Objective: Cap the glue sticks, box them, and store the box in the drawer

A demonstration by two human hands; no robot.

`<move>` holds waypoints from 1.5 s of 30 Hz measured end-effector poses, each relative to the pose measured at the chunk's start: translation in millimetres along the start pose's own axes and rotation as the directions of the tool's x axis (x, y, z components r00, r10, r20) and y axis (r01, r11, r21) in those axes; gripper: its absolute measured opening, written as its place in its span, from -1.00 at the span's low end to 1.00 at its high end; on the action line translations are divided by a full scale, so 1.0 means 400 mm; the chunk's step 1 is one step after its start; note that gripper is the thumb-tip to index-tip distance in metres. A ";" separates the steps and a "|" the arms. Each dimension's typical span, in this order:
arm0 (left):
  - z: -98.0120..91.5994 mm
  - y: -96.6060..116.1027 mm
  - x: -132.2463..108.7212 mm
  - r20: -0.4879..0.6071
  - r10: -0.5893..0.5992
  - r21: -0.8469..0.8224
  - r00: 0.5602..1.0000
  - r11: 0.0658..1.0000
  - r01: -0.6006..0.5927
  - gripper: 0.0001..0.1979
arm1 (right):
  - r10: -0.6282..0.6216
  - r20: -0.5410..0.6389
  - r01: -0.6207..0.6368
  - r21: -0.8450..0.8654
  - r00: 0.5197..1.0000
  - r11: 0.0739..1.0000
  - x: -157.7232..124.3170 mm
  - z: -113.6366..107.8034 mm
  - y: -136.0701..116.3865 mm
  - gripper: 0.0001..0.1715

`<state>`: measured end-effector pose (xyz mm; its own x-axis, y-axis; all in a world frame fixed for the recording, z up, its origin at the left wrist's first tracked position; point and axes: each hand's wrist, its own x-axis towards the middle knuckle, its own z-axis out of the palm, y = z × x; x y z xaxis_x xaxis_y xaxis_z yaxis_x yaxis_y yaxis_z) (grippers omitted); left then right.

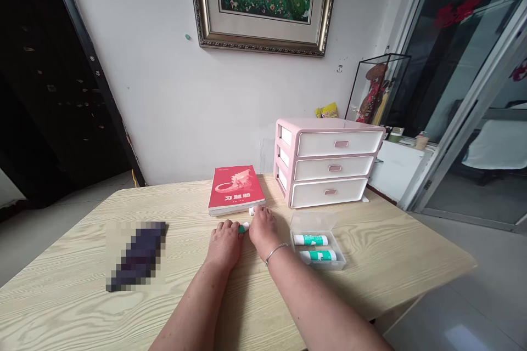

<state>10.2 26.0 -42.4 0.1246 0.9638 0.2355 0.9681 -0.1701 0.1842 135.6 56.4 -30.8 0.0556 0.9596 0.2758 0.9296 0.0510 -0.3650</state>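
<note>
Forearms (317, 299) cropped, left fingers (225, 224) partly covering green tube (243, 228)

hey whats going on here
Someone at a table has a green-and-white tube in the left hand and a small white piece, perhaps its cap, at the fingers of the right hand. A clear box to the right stands open with two similar tubes in it. A red book lies just beyond the hands.
</note>
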 end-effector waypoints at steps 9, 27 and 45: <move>-0.016 -0.034 -0.006 -0.017 -0.098 -0.122 0.995 0.988 0.096 -0.68 | -0.045 -0.052 0.045 -0.001 0.998 0.999 -0.006 0.023 0.000 -0.61; -0.058 -0.035 -0.013 0.017 -0.181 -0.611 0.983 0.777 0.154 -0.67 | -0.122 -0.052 0.129 0.178 0.991 0.976 -0.046 0.003 0.011 -0.73; -0.161 0.039 -0.118 0.278 0.233 -0.961 0.932 0.070 0.269 -0.68 | -0.289 -0.132 0.256 0.856 0.948 0.449 -0.204 -0.225 0.132 -0.67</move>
<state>5.3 -35.1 10.6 0.4024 0.9154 -0.0028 -0.1076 0.0504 0.9929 213.0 -44.0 7.4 -0.1681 0.8587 0.4842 0.1198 0.5054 -0.8545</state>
